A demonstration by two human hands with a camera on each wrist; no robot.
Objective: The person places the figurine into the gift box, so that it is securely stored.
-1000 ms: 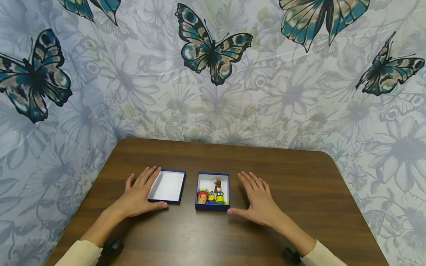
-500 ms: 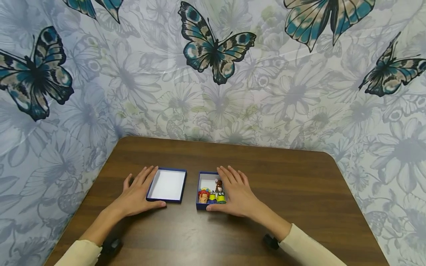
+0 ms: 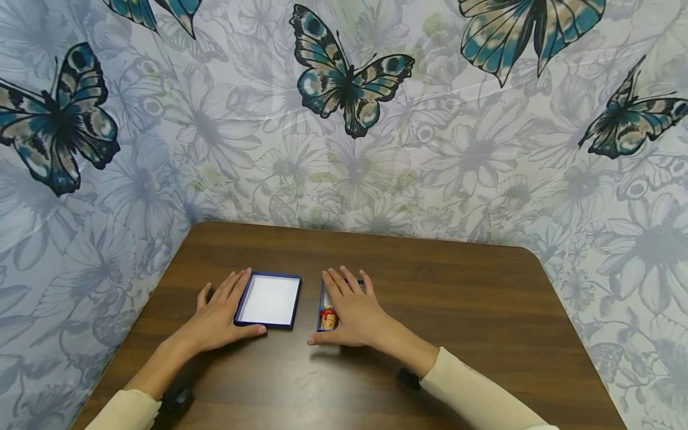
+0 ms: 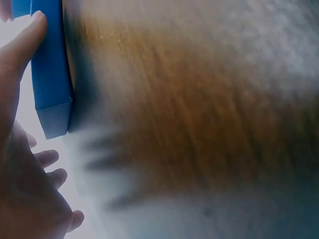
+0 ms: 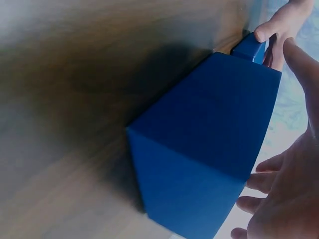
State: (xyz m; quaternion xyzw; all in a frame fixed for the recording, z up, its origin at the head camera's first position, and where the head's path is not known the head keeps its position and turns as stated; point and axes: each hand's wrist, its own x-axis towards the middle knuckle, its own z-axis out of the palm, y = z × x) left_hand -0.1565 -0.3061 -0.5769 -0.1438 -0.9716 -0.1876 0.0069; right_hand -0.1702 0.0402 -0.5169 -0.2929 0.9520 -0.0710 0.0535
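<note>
My left hand (image 3: 214, 319) lies along the left side of a shallow blue lid (image 3: 271, 298) with a white inside, fingers extended and spread. In the left wrist view its thumb reaches over the lid's blue wall (image 4: 52, 69); firm contact is hard to tell. My right hand (image 3: 352, 316) is spread flat above a deeper blue box (image 5: 199, 119), covering most of it in the head view. Past its palm peeks a small toy figure (image 3: 328, 318) with a red top. In the right wrist view the fingers stay above the box's upper edge, pinching nothing.
Lid and box stand side by side on a brown wooden table (image 3: 457, 298), a narrow gap between them. Behind the table hangs a cloth (image 3: 376, 179) printed with flowers and butterflies. Each wrist carries a dark camera (image 3: 409, 378).
My right hand has moved left from the table beside the box to over it, hiding most of the toy figures seen before. The left hand has barely shifted.
</note>
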